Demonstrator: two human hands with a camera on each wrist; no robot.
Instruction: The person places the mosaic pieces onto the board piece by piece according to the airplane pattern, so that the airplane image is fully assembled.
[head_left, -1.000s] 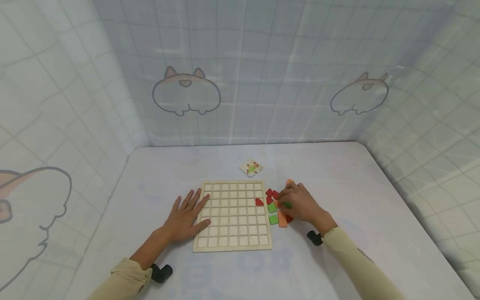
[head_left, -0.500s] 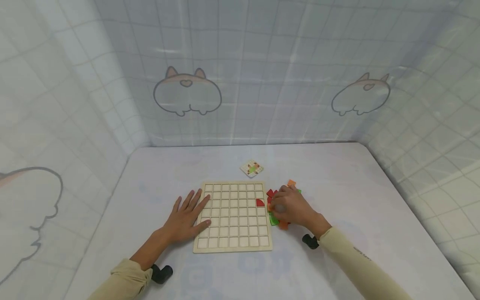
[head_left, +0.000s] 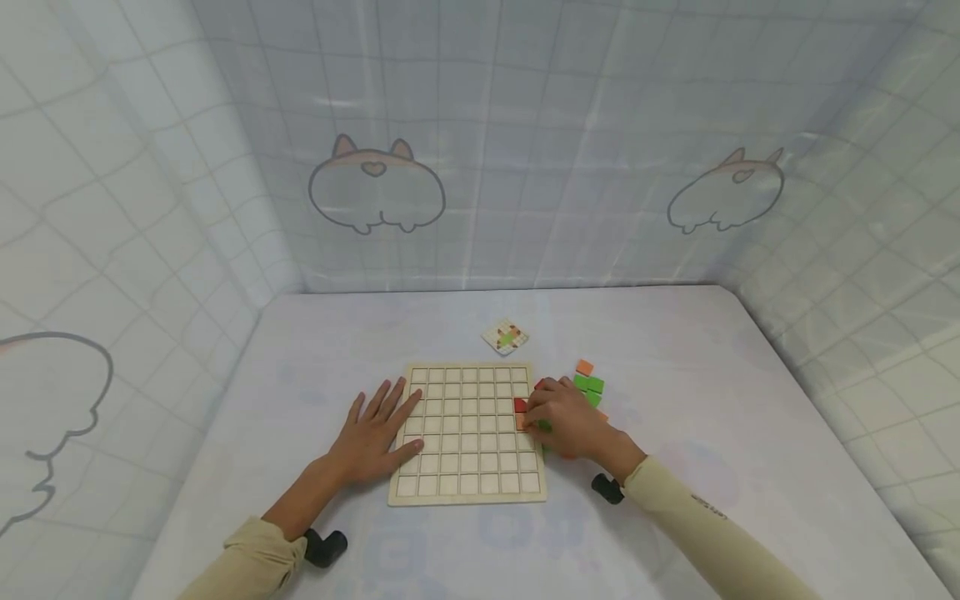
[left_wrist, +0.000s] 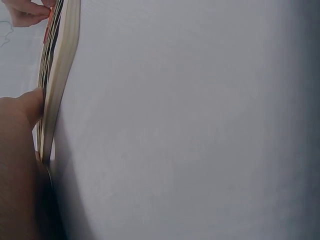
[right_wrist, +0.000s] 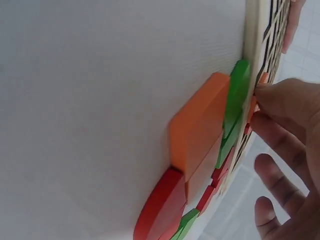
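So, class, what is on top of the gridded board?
On the board lies a red piece, with an orange piece beside it, pinched by the right hand. The left hand rests across its left side. Anything beneath the hands is covered.

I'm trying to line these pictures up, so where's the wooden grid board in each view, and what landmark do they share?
Head: the grid board lies below centre, the left hand resting on its left side.
Left wrist: upper left, nearly edge-on.
Right wrist: upper right, nearly edge-on.
Shared landmark: the right hand, pinching an orange piece.
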